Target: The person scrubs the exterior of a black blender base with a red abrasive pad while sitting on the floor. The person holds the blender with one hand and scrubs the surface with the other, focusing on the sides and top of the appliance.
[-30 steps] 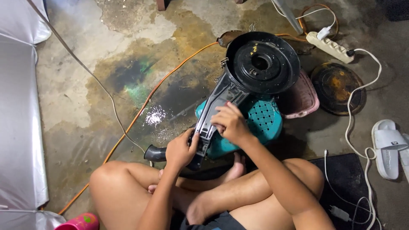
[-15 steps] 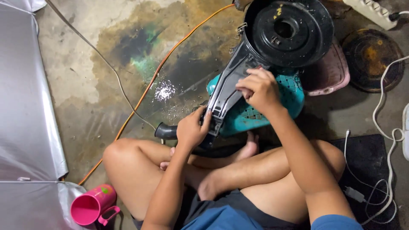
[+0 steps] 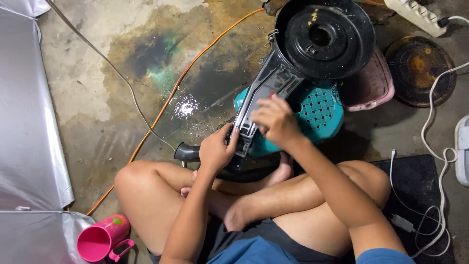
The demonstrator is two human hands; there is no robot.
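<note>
A black machine housing (image 3: 312,44) with a round drum end and a long narrow body lies across a teal plastic stool (image 3: 320,110). My left hand (image 3: 216,149) grips the lower end of the body, beside its black outlet tube (image 3: 188,152). My right hand (image 3: 276,120) rests on top of the narrow body, fingers curled on it. I sit cross-legged on the concrete floor, knees under the housing.
An orange cable (image 3: 176,93) and a grey wire (image 3: 112,73) run across the stained wet floor. A pink mug (image 3: 100,239) stands at lower left beside silver sheeting (image 3: 29,146). A pink tray (image 3: 373,85), a rusty round lid (image 3: 420,63), a power strip (image 3: 415,14) and white cables (image 3: 439,166) lie to the right.
The view has tilted down and nearer, bringing the pink mug fully into sight. My hands stay on the housing's narrow body, the right one shifted slightly down it.
</note>
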